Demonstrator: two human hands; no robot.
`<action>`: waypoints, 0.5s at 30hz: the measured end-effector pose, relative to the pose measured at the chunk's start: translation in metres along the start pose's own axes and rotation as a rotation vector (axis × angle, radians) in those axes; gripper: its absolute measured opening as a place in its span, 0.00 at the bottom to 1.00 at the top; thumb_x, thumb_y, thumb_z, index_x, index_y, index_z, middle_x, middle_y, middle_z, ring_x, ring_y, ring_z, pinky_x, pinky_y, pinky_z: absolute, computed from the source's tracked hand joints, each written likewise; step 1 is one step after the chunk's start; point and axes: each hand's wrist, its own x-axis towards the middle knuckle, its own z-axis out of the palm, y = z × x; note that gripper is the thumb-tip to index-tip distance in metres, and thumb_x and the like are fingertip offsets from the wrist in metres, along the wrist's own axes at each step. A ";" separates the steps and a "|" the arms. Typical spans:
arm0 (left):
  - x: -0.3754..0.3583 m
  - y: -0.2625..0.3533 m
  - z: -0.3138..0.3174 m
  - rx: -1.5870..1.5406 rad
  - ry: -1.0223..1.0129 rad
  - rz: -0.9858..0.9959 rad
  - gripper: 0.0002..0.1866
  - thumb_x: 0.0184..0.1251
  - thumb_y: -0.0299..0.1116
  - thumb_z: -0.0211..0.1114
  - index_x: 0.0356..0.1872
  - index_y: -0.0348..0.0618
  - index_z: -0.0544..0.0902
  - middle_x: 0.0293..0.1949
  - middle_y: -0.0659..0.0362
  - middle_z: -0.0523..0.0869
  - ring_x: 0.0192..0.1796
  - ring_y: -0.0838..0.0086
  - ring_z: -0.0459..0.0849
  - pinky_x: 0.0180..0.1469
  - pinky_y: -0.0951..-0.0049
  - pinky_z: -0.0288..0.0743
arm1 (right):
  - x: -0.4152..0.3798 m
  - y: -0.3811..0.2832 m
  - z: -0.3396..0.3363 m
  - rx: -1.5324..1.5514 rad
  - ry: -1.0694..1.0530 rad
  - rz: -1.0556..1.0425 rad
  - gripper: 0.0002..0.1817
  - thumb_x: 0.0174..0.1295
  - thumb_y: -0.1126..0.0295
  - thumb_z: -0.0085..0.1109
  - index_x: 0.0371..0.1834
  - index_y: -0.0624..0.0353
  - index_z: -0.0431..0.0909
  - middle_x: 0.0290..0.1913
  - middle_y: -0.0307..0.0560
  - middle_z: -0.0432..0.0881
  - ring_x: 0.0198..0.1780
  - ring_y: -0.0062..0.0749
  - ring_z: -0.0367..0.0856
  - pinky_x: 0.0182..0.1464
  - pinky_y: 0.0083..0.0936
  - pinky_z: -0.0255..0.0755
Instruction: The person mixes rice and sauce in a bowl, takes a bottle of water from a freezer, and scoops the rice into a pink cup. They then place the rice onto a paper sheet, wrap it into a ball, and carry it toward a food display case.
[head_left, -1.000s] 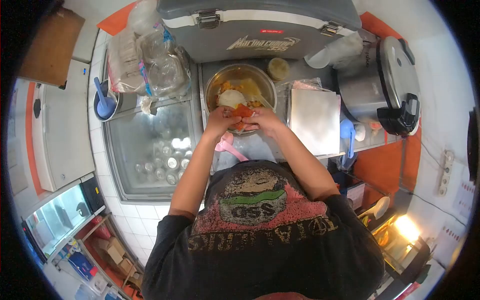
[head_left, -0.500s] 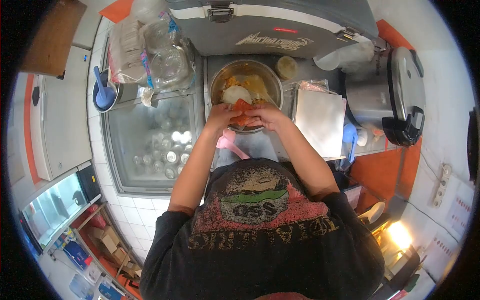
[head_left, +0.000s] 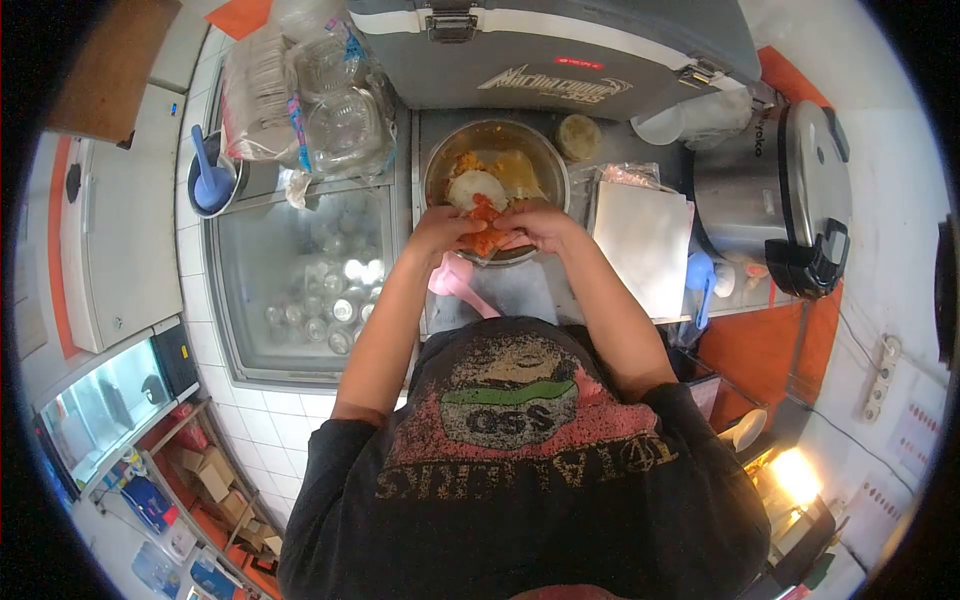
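Note:
Between my hands is a small clear plastic bag of red sauce (head_left: 485, 241), held over the near side of a steel bowl (head_left: 560, 170). My left hand (head_left: 440, 232) pinches the bag's left side, and my right hand (head_left: 543, 224) grips its right side. Red sauce extends from the bag's far end onto a white mound of rice (head_left: 474, 187). Around the rice lie orange-yellow food (head_left: 466, 162) and a clear yellowish plastic wrapper or bag (head_left: 517, 172). Just nearer than the bowl, a pink scoop (head_left: 456, 280) rests on the counter.
A grey cooler box (head_left: 560, 90) stands behind the bowl, with a jar (head_left: 578, 137) at its base. Right are stacked paper sheets (head_left: 640, 245), a blue scoop (head_left: 701, 275) and a large rice cooker (head_left: 750, 185). Left, clear containers (head_left: 345, 125) sit above a glass-topped can chiller (head_left: 300, 280).
Red sauce now reaches farther from the bag, onto the rice. Both hands keep hold of the bag in nearly the same place. The view has shifted slightly.

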 end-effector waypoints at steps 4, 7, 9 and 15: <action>0.006 -0.001 -0.002 0.081 0.029 -0.002 0.13 0.60 0.28 0.71 0.42 0.29 0.82 0.39 0.52 0.86 0.39 0.68 0.87 0.39 0.71 0.82 | 0.008 -0.001 -0.003 -0.054 0.029 0.040 0.15 0.63 0.74 0.61 0.49 0.73 0.75 0.43 0.59 0.83 0.40 0.41 0.87 0.43 0.31 0.86; 0.007 0.000 0.000 -0.024 0.075 -0.035 0.12 0.61 0.28 0.70 0.41 0.30 0.82 0.39 0.52 0.86 0.39 0.68 0.86 0.39 0.70 0.82 | 0.007 -0.001 -0.003 0.033 0.046 0.028 0.15 0.63 0.75 0.60 0.50 0.73 0.75 0.43 0.59 0.84 0.39 0.41 0.87 0.43 0.32 0.86; 0.008 0.001 0.002 -0.061 0.144 -0.009 0.10 0.62 0.28 0.69 0.40 0.31 0.83 0.39 0.52 0.86 0.39 0.68 0.86 0.39 0.70 0.81 | 0.010 -0.001 -0.002 0.082 0.058 0.021 0.15 0.64 0.75 0.59 0.50 0.73 0.74 0.43 0.60 0.84 0.39 0.41 0.87 0.43 0.33 0.86; 0.006 -0.003 0.007 -0.101 0.168 0.062 0.11 0.64 0.27 0.66 0.40 0.26 0.81 0.38 0.50 0.85 0.36 0.66 0.86 0.34 0.69 0.85 | 0.001 -0.015 0.011 0.018 0.058 -0.004 0.16 0.63 0.72 0.62 0.49 0.72 0.76 0.43 0.57 0.84 0.39 0.40 0.87 0.42 0.33 0.86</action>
